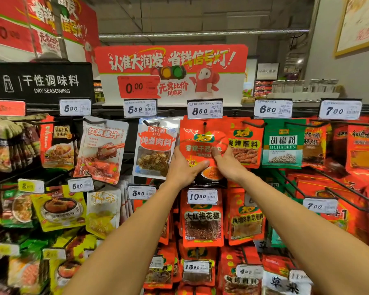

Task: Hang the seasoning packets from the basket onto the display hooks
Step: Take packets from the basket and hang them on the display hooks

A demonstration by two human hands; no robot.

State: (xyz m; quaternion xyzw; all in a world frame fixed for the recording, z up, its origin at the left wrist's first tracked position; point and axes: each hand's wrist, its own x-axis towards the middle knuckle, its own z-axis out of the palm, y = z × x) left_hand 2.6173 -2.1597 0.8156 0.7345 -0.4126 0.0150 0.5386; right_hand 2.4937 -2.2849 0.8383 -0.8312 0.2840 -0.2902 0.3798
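Both hands, left (184, 167) and right (227, 163), pinch one red seasoning packet (200, 150) at the rack's top row, under the 8.50 tag (205, 109); its hole looks hooked. Basket unseen, remainder unknown.

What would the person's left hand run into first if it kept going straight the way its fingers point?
Nothing new: the left hand already rests on the red packet under the 8.50 tag. Going on up and right, it would probably meet the right hand, though depth is unclear.
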